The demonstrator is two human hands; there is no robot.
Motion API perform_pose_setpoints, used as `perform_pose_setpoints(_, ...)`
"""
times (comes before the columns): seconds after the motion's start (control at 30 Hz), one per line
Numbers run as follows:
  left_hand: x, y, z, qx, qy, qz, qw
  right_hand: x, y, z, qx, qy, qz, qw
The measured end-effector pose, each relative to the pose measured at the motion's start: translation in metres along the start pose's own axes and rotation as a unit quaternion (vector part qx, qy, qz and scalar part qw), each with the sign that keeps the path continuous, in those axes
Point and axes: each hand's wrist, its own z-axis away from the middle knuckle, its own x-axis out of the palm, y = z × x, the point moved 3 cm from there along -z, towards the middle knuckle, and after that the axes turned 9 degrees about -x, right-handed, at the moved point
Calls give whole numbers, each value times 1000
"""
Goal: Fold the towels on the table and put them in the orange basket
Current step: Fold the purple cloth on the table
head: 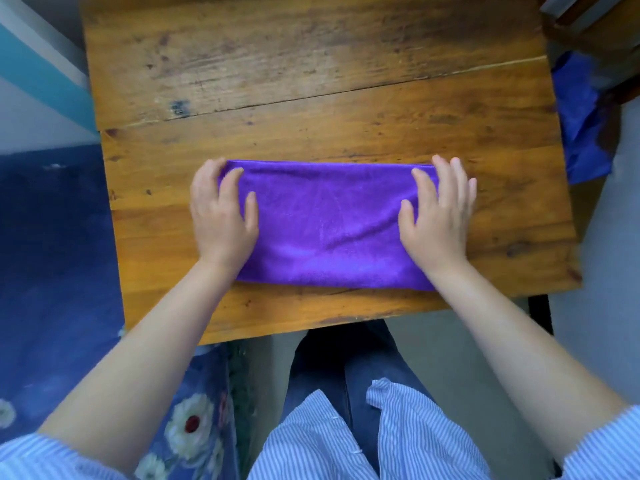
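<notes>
— How far along is the folding judged to be?
— One purple towel (329, 226) is seen on the wooden table (311, 81), already doubled into a long band near the front edge; a further fold and the move to the orange basket, which is not shown, are judged outstanding
— And the hands?
— The left hand (221, 209) and right hand (438, 213) are laid flat, fingers extended, on the towel's two ends; nothing is gripped

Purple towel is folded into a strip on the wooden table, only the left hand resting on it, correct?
Not quite. The head view shows both hands on the purple towel: the left hand at its left end, the right hand at its right. It does lie folded on the wooden table.
</notes>
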Motion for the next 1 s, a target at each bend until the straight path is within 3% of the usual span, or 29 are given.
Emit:
perform_pose_setpoints(0.1, 18, 18, 43, 80, -72, -40, 993, 23, -48, 30, -76, -66, 36, 994)
perform_pose_setpoints(0.2, 42, 13, 63, 1, -191, -92, 977, 52, -73, 42, -89, -163, 38, 982)
perform_pose_setpoints(0.3, 55, -2, 66, -43, -215, -112, 969, 72, -67, 50, -74, -217, 25, 973)
perform_pose_setpoints(0.67, 48, -35, 50, -110, -181, -128, 969, 43, 28, 74, 84, -158, 49, 983)
perform_pose_setpoints(0.87, 45, -31, 48, -104, -200, -148, 963, 27, 56, 83, 164, -136, 5, 977)
perform_pose_setpoints(1.0, 39, -9, 45, -45, -176, -153, 971, 12, 54, 89, 208, -103, -13, 973)
